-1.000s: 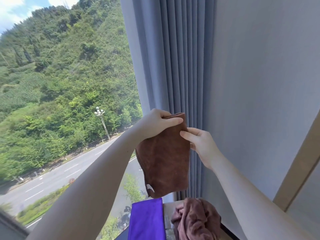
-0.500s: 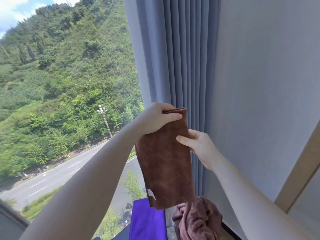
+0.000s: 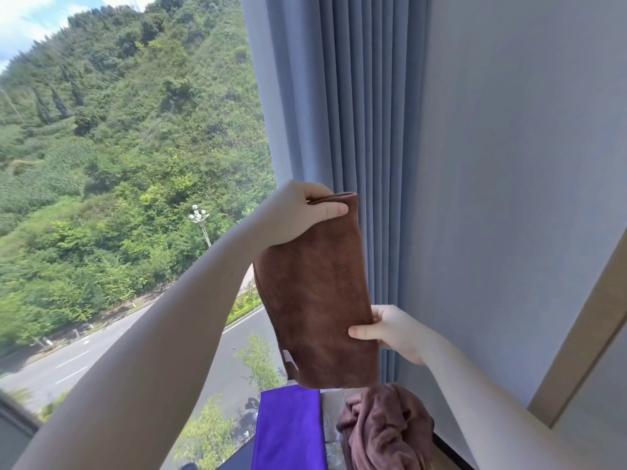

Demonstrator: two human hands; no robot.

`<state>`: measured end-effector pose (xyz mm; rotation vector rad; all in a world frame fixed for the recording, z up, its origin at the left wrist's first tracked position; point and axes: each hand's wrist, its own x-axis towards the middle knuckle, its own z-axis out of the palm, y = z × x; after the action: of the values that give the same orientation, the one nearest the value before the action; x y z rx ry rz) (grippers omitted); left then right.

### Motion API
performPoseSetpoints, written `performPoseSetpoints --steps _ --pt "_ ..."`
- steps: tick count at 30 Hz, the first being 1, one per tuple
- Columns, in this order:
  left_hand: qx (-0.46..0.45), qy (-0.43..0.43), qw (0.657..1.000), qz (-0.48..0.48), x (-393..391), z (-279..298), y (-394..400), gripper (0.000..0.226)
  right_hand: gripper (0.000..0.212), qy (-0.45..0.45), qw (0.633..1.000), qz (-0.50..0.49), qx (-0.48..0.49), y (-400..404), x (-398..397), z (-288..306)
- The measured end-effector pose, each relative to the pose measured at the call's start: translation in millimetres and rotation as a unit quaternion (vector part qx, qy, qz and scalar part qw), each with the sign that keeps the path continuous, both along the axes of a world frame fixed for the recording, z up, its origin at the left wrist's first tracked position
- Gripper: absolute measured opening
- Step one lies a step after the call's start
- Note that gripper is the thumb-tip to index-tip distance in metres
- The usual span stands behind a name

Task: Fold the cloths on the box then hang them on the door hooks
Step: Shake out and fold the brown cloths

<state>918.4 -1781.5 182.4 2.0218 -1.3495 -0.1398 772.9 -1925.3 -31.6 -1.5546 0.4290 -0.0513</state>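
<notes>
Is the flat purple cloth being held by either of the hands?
No: the flat purple cloth lies below, while both hands grip the folded brown cloth.

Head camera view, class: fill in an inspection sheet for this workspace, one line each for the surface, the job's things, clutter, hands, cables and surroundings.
Surface: box top at the bottom edge, mostly covered by cloths.
Job's things: brown cloth, folded into a narrow strip, held up in the air; purple cloth lying flat on the box; mauve cloth crumpled beside it, unfolded. Door hooks: nothing seen.
Clutter: nothing seen.
Hands: left hand pinches the brown cloth's top edge; right hand pinches its right edge lower down.
Cables: nothing seen.
Surroundings: blue-grey curtain behind the cloth, window onto a green hillside and road, plain wall at right.
</notes>
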Motion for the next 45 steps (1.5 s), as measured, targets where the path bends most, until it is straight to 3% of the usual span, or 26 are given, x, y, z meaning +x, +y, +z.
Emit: performPoseSetpoints --steps 7,14,26,28,31,35,40,42,45 --pt "-0.019 -0.010 1.000 0.021 9.5 15.1 14.1 0.014 0.028 0.098 0.994 0.028 0.029 0.8 -14.8 -43.0" --pt "-0.006 -0.016 1.000 0.017 8.8 12.1 17.5 0.013 0.027 0.176 0.982 0.046 -0.044 4.6 -12.1 -58.0" --pt "-0.010 -0.026 0.999 0.022 11.6 17.0 18.9 0.014 0.026 0.142 0.985 0.023 -0.093 4.1 0.1 -55.3" --pt "-0.010 -0.026 0.999 0.017 12.8 18.4 18.4 0.014 0.040 0.113 0.988 0.067 -0.083 7.1 6.1 -32.3" --pt "0.003 -0.039 0.999 0.013 13.3 18.8 14.6 0.016 0.052 0.001 0.996 0.078 -0.046 12.5 24.3 30.3" --pt "-0.001 -0.054 0.998 0.011 12.9 15.2 11.1 0.017 0.044 -0.132 0.991 0.029 -0.022 18.6 39.9 109.1" --pt "-0.008 -0.059 0.998 0.018 12.5 12.4 14.4 0.015 0.030 -0.222 0.974 -0.037 -0.017 25.1 42.5 144.5" --pt "0.026 -0.065 0.997 0.025 13.2 12.5 18.7 0.024 0.028 -0.230 0.971 -0.061 -0.028 26.6 44.7 147.7" --pt "0.168 -0.155 0.972 0.045 20.0 13.5 28.3 0.040 0.024 -0.207 0.974 -0.077 -0.049 27.9 45.1 147.7"
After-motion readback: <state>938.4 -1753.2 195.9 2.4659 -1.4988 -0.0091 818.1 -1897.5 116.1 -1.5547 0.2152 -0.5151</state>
